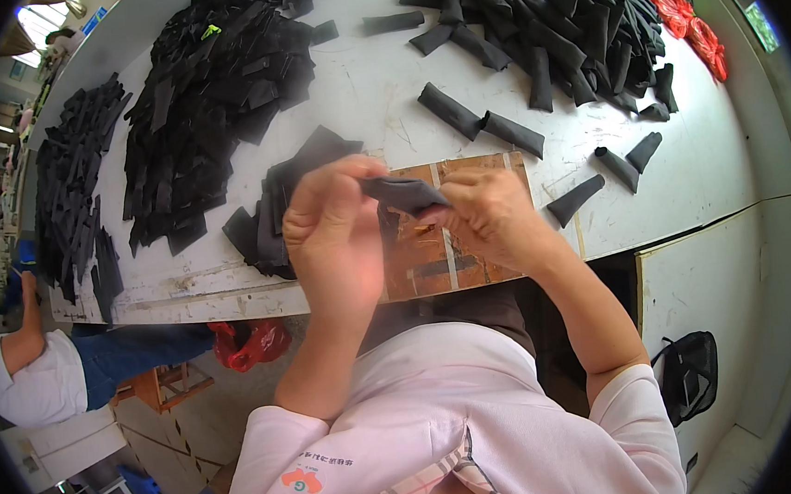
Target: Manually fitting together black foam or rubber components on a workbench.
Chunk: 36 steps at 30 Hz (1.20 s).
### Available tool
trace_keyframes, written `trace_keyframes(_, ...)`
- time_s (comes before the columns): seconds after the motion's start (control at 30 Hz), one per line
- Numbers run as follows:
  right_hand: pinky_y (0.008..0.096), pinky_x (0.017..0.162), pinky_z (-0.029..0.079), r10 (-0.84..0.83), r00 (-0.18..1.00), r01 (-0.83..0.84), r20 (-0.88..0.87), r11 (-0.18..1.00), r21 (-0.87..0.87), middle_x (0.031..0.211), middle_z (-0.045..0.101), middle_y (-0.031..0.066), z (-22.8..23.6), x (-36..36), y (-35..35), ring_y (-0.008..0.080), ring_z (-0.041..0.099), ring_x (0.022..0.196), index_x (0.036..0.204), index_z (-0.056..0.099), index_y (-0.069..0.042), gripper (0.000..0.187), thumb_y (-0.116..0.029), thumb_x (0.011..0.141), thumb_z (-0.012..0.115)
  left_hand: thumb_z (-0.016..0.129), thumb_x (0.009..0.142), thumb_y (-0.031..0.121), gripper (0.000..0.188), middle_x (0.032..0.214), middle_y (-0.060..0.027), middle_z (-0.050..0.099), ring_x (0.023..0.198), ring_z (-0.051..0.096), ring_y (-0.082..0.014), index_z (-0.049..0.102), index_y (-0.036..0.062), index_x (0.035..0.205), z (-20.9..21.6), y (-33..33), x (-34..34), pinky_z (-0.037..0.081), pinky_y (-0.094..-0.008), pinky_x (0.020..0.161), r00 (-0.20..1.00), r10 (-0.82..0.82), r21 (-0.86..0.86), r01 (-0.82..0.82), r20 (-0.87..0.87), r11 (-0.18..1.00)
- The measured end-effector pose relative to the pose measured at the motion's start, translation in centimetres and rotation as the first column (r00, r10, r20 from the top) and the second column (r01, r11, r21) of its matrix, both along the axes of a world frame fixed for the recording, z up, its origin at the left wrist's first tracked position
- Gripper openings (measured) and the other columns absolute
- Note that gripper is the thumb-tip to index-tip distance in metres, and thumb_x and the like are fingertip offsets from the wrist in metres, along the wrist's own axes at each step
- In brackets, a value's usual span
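Note:
A folded dark grey fabric piece [403, 191] is stretched between my two hands, above a worn brown board [426, 277] at the table's near edge. My left hand [333, 219] pinches its left end with thumb and fingertips. On the other end, my right hand [491, 216] is closed with the fingers curled round the cloth. Just left of my left hand lies a small stack of flat dark fabric pieces [268, 215], partly hidden behind that hand. Several rolled, tube-like fabric pieces [512, 134] lie to the right of the board.
A white table [382, 81] carries a big heap of flat dark pieces [208, 104] at left and a heap of tube-like ones [563, 20] at far right, near red plastic bags [690, 33]. Another person [38, 368] sits at the left. A black bag [691, 377] hangs lower right.

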State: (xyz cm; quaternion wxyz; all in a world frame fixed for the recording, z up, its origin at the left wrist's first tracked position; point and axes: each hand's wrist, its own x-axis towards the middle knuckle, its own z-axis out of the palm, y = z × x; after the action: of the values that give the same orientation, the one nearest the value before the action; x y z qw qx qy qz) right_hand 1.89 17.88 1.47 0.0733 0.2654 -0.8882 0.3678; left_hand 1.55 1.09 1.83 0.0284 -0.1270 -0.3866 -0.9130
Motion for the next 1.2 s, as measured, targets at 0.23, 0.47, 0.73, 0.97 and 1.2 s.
trace_keyframes(0.23,0.0357,0.048,0.039,0.009,0.999,-0.012,-0.043,0.997,-0.070,0.057,0.050,0.0075,-2.3,0.2,-0.9,0.0271,0.050,0.053,0.066,0.054,-0.005,0.020,-0.020,0.073,0.063,0.058,0.081,0.008,0.009,0.089,-0.0090,0.060,0.079,0.053,-0.0115,0.060,-0.0001,0.085,-0.5,-0.4,0.2,0.041,-0.0237,0.073,0.998,0.047,-0.175,-0.053,-0.038,0.983)
trace_keyframes(0.47,0.0308,0.042,0.036,0.098,0.974,0.039,0.206,0.819,-0.573,0.053,0.046,0.0032,0.6,0.5,0.8,0.0146,0.042,0.046,0.065,0.055,-0.002,0.026,-0.020,0.085,0.055,0.057,0.078,0.007,0.014,0.093,-0.0127,0.058,0.082,0.053,-0.0217,0.056,-0.0003,0.090,-5.3,-5.4,-1.5,0.041,-0.0281,0.076,0.689,0.629,-0.734,-0.625,-0.360,0.265)
trace_keyframes(0.73,0.0192,0.052,0.035,-0.146,0.828,0.559,0.542,0.303,-0.772,0.065,0.050,0.0012,0.4,-1.4,1.7,0.0063,0.044,0.057,0.091,0.057,0.003,0.041,-0.035,0.090,0.042,0.065,0.069,0.016,0.024,0.081,-0.0138,0.061,0.076,0.058,-0.0276,0.060,0.0015,0.087,-14.3,-21.2,-5.2,0.045,-0.0374,0.069,0.593,0.745,-0.911,0.048,-0.305,-0.410)
trace_keyframes(0.97,0.0229,0.051,0.038,-0.041,0.813,0.383,0.581,0.789,-0.480,0.061,0.050,0.0017,-1.7,6.2,-4.8,0.0112,0.047,0.055,0.077,0.055,0.001,0.023,-0.019,0.087,0.052,0.056,0.078,0.009,0.011,0.071,-0.0102,0.057,0.065,0.055,-0.0199,0.053,-0.0017,0.079,-7.4,-19.0,-4.2,0.043,-0.0296,0.061,0.461,0.720,-0.753,-0.646,-0.519,-0.129)
trace_keyframes(1.2,0.0273,0.050,0.041,-0.348,0.880,0.213,-0.325,0.898,-0.384,0.066,0.051,0.0062,0.3,3.7,-8.5,0.0196,0.049,0.055,0.077,0.056,-0.002,0.022,-0.016,0.067,0.070,0.054,0.082,0.001,0.006,0.082,-0.0045,0.057,0.069,0.048,-0.0032,0.050,-0.0003,0.087,0.0,-6.5,4.0,0.037,-0.0149,0.061,0.812,0.530,-0.586,-0.559,-0.244,0.586)
